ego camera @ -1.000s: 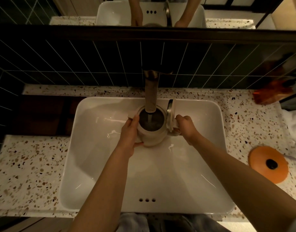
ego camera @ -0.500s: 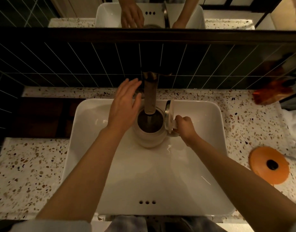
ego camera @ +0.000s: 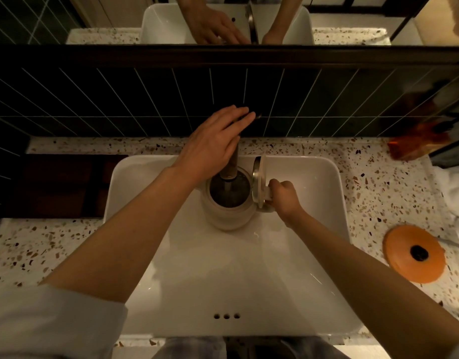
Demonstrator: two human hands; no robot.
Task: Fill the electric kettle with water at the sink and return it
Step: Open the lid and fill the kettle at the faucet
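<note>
We see the kettle (ego camera: 227, 203) upright in the sink (ego camera: 314, 177), its lid (ego camera: 258, 181) raised at 3 o'clock, directly under the tap (ego camera: 232, 164). The right hand (ego camera: 284, 196) is clenched around the kettle's handle. At 12 o'clock, the left hand (ego camera: 214, 141) lies spread, fingers loose, over the tap's top. An orange base (ego camera: 415, 253) sits at 4 o'clock on the counter (ego camera: 41, 244).

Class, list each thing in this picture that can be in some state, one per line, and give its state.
White electric kettle: upright in the basin, under the spout.
Kettle lid: flipped open.
Dark metal tap: running into the kettle.
White ceramic sink: holds the kettle.
Orange round kettle base: bare, on the counter.
Left hand: open, over the tap.
Right hand: gripping the kettle handle.
</note>
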